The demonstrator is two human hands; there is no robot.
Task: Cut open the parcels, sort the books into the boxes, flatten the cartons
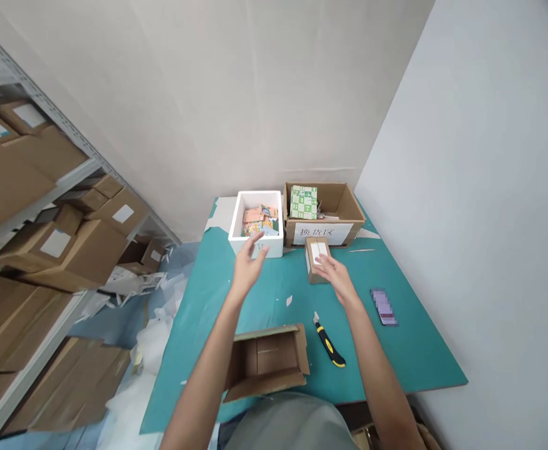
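Observation:
My left hand (249,264) is raised in front of the white foam box (256,245), fingers apart and holding nothing. That box holds colourful printed packets (260,219). My right hand (335,277) reaches over a small taped cardboard box (317,245) with a white label; its fingers are spread at the box's right side, and whether they touch it I cannot tell. Behind stands a larger cardboard box (357,219) with a handwritten sign, a green-and-white checked package (303,203) sticking out of it. An open cardboard box (277,355) with nothing visible inside lies near my body.
A black-and-yellow utility knife (328,342) lies on the green table (409,350) between the open box and my right forearm. A blurred-out phone (383,307) is at the right. Shelves with cardboard boxes (74,253) stand at left, above white packing wrap (149,350) on the floor.

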